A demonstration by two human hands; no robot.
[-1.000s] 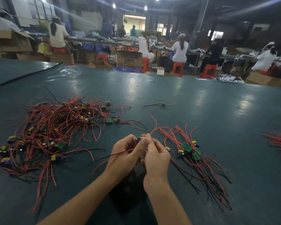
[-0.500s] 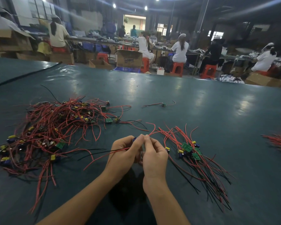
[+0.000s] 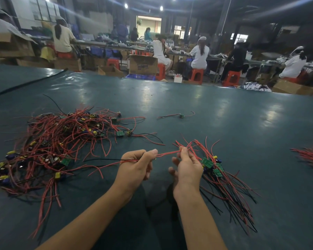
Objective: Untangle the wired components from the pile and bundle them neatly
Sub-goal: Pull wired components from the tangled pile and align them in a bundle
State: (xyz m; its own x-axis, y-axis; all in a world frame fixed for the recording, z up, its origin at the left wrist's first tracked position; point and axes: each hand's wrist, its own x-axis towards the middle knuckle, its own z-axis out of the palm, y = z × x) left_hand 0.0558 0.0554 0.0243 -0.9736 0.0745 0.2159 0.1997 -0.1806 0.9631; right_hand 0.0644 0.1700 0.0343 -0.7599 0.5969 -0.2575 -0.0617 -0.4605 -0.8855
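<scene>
A tangled pile of red and black wires with small green boards and yellow-blue parts lies at the left of the dark green table. My left hand grips one wired component, its red and black leads trailing left. A pair of red wires runs taut from that hand to my right hand, which pinches their far end between thumb and forefinger. Just right of my right hand lies a sorted bundle of boards and wires, fanned toward the near right.
A single wired component lies alone farther back on the table. More red wires reach in at the right edge. Beyond the table's far edge, people sit on red stools among cardboard boxes.
My hands were pressed together over the component. They have drawn apart, the right hand sliding right along the red wires, which are now stretched straight between them.
</scene>
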